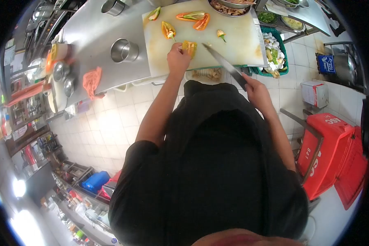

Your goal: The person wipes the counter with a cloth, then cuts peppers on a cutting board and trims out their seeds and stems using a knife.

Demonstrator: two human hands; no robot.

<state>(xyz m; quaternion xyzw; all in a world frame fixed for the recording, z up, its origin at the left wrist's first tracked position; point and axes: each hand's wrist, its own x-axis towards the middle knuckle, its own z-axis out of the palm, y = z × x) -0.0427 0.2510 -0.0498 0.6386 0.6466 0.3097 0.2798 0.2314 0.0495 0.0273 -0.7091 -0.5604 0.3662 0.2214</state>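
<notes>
A yellow-orange pepper piece (190, 48) lies cut side up on the white cutting board (233, 53), near its front edge. My left hand (178, 58) is at its left side, fingers bent and touching it. In my right hand (256, 91) is the handle of a large knife (225, 64); the blade points up and left, its tip just right of the piece. Behind my left hand lies an orange pepper half (168, 30). Farther back are orange and green pepper pieces (194, 16) and a small green-orange piece (154, 14). A pepper stem with its core (221, 35) sits on the right.
Metal cups (124, 51) and a pink cloth (92, 83) are on the steel counter left of the board. A bowl of sliced food (229, 8) stands at the back. Right of the board is a green basket of scraps (273, 53); a red bin (328, 151) stands lower right.
</notes>
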